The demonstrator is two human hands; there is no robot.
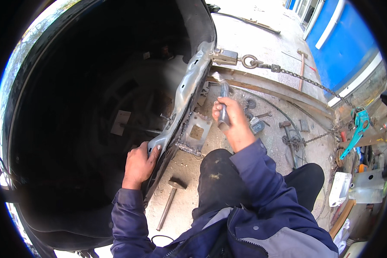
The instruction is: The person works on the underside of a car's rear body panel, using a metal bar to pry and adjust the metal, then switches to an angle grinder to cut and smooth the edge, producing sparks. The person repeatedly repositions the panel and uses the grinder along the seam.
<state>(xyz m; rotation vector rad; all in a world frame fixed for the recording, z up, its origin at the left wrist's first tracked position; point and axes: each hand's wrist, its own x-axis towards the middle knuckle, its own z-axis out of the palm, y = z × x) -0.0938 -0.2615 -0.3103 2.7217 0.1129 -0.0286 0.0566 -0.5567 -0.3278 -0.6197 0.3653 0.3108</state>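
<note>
Head view: right hand closed round one blurred tool

It holds the tool up beside one silver panel edge. The left hand curls over that edge's lower end, thumb on top; whether it grips, I cannot tell. One clamp bites the upper end; one ring and one chain lead toward one teal hoist. Three hammers lie on the ground.

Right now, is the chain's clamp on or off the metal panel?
On: the clamp meets the upper part of the metal panel, with the chain linked off its other end.
</note>
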